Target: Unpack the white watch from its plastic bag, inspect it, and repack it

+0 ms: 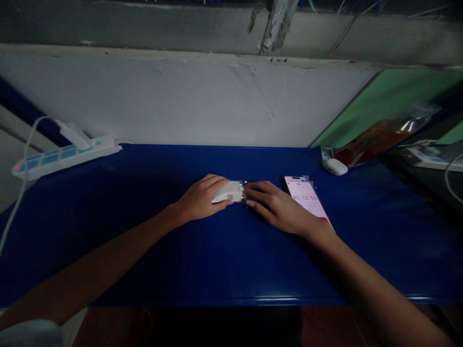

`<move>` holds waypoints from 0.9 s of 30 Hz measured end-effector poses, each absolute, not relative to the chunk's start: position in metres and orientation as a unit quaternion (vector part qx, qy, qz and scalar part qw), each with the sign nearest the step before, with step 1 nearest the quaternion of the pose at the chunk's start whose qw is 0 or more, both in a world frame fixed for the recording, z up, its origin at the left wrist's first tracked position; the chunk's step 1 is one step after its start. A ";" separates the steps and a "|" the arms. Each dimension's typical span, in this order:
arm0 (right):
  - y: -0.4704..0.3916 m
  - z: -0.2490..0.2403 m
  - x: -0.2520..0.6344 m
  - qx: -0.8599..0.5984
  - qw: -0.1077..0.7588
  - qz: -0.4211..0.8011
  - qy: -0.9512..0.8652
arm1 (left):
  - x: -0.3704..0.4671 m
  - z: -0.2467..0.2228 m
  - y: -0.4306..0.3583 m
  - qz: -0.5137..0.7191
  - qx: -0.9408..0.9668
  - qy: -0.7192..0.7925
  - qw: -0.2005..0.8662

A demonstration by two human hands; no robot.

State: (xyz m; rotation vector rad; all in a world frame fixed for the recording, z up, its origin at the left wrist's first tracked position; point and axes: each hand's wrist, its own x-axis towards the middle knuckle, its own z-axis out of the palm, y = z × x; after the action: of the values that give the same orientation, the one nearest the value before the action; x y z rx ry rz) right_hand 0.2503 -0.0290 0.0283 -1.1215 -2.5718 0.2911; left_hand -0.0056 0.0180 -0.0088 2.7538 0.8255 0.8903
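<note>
A small white packet (234, 192) with a clear, shiny edge on its right lies on the blue table (217, 260). My left hand (204, 196) grips its left part, with the fingers over the top and the thumb along the near side. At the packet's clear right end, my right hand (277, 205) has its fingertips touching the edge, the thumb and fingers closing around it. Part of the packet is hidden under my left fingers. Just beyond my right hand lies a phone (304, 195) with a lit screen showing a timer, partly covered by my right wrist.
A white power strip (68, 156) with a plugged-in cable stands at the back left. At the back right are a white rounded case (335, 166) and a red-orange plastic packet (379, 140). A pale wall (181, 101) rises behind the table.
</note>
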 end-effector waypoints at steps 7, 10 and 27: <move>-0.026 0.030 0.260 -0.425 0.157 0.091 -0.887 | -0.005 -0.009 0.018 0.275 0.912 0.295 0.078; -0.028 0.026 0.258 -0.418 0.144 0.121 -0.889 | -0.006 -0.013 0.020 0.266 0.915 0.293 0.081; -0.032 0.013 0.244 -0.401 0.138 0.134 -0.896 | -0.006 -0.013 0.021 0.193 0.940 0.278 0.048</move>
State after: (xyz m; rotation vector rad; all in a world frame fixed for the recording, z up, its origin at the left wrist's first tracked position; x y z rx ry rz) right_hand 0.2442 -0.0320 0.0130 -1.1593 -2.5902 0.3870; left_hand -0.0063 0.0205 -0.0127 2.8651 0.8459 0.5883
